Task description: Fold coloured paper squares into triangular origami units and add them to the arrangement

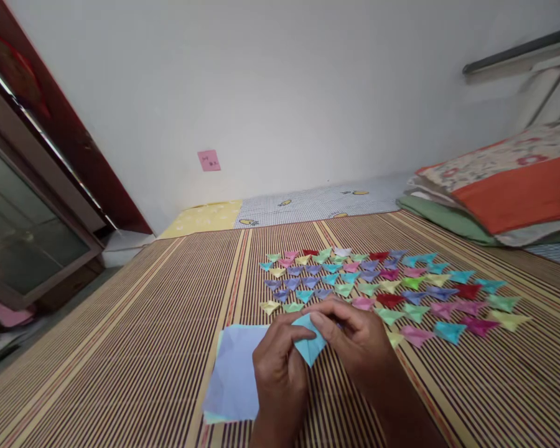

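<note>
Between my two hands is a light blue folded paper point(309, 350), its lower corner pointing down toward me. My left hand point(280, 367) pinches its left side with the thumb laid across the front. On the right side my right hand point(354, 333) grips the upper edge between thumb and fingers. Just left of my left hand lies a stack of square paper sheets point(236, 373), pale purple on top with green edges showing beneath. Beyond my hands, rows of small folded paper figures point(415, 311) in many colours spread across the striped mat; my right hand hides some of them.
The striped mat point(135, 336) covers the bed surface. Folded bedding point(508, 193) with an orange band is piled at the right. A pink note point(208, 160) sticks to the white wall point(308, 93). A glass-panelled cabinet point(23, 230) stands at the left.
</note>
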Demonstrator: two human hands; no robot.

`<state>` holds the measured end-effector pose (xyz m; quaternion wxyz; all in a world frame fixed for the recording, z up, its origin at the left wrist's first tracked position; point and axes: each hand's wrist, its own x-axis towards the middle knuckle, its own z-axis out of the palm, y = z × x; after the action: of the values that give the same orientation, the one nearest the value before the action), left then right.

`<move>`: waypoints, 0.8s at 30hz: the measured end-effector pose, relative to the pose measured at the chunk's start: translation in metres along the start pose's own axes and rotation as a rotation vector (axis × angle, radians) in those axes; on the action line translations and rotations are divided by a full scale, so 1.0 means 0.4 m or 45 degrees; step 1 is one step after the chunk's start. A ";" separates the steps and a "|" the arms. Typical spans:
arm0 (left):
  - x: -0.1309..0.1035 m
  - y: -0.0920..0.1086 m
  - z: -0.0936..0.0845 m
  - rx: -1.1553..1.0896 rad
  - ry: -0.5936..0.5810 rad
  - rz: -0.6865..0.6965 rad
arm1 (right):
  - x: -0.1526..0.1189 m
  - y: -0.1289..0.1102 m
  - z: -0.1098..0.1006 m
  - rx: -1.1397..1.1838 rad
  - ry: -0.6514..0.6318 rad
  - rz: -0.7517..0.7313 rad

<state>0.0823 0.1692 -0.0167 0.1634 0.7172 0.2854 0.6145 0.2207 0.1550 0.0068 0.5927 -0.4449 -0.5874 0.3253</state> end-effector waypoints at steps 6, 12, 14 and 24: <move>-0.003 0.003 0.004 -0.018 -0.030 0.023 | -0.005 -0.011 0.011 -0.054 0.094 -0.043; -0.016 0.002 0.008 -0.330 -0.007 -0.553 | 0.003 0.014 -0.001 -0.071 0.110 -0.049; -0.013 0.002 0.007 -0.498 -0.016 -0.811 | 0.007 0.024 -0.012 -0.078 0.123 -0.020; 0.025 0.019 -0.012 -0.640 -0.275 -1.126 | 0.011 0.037 -0.018 -0.279 -0.013 -0.065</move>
<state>0.0798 0.1688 -0.0034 0.6031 0.5259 0.3863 0.4587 0.2302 0.1636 -0.0042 0.5455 -0.4902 -0.6336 0.2463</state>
